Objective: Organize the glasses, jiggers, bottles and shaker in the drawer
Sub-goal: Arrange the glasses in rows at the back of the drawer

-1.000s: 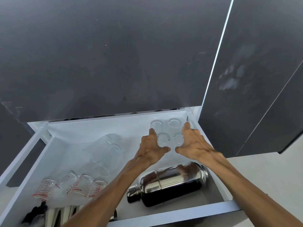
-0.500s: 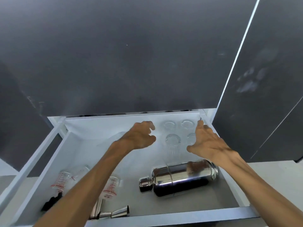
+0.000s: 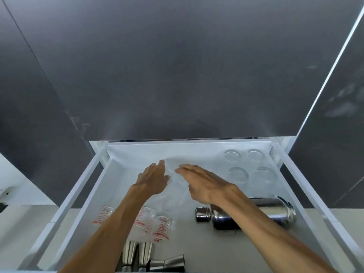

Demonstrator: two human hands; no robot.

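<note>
the white drawer (image 3: 110,170) stands pulled open. on its floor lie four clear glasses (image 3: 249,167) upright at the far right corner, a steel shaker (image 3: 275,210) on its side, red-marked measuring glasses (image 3: 160,228) and steel jiggers (image 3: 167,263) at the front edge.

Both my hands, left (image 3: 152,179) and right (image 3: 204,184), flank clear glasses (image 3: 173,174) mid-drawer (image 3: 78,190). Four glasses (image 3: 248,166) upright back right; shaker (image 3: 262,212) on its side, measuring glasses (image 3: 161,228) near front.
</note>
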